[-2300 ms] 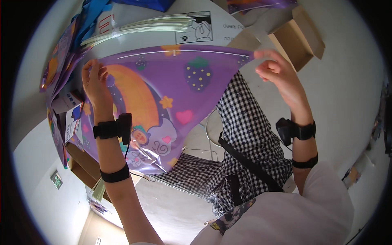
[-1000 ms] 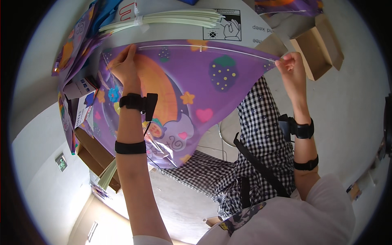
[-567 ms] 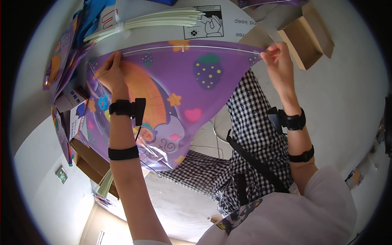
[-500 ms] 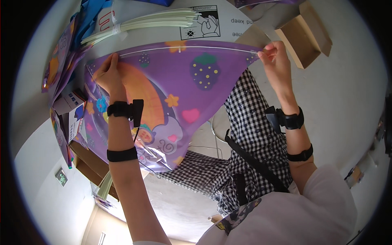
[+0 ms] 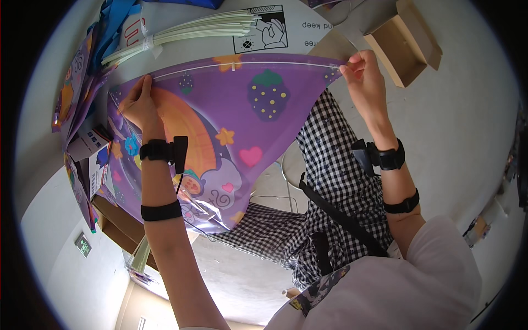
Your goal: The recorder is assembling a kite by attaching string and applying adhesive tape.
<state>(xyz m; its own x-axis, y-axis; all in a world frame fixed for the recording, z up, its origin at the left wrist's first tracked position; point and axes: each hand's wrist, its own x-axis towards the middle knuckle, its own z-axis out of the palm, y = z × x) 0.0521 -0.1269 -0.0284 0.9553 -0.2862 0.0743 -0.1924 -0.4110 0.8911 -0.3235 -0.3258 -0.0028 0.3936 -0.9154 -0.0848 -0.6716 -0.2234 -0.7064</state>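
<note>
A purple kite (image 5: 231, 104) of thin shiny film, printed with a rainbow, stars, hearts and a berry, is spread over the table edge and hangs toward my lap. Along its far edge runs a thin white rod (image 5: 264, 64), with a small pale tab near the middle. My left hand (image 5: 138, 105) is closed on the kite near the rod's left part, thumb at the edge; the other fingertips are partly hidden. At the right corner my right hand (image 5: 364, 80) pinches the kite and the rod's end between thumb and fingers.
Beyond the kite, a tied bundle of pale rods (image 5: 203, 28) lies on the printed tabletop (image 5: 214, 46). Blue straps (image 5: 113, 33) and more printed film (image 5: 77, 93) are at the far left. An open cardboard box (image 5: 399, 49) stands on the floor at the far right.
The whole scene has shifted slightly left in the picture. Both hands keep their hold on the kite's far edge, with little visible movement.
</note>
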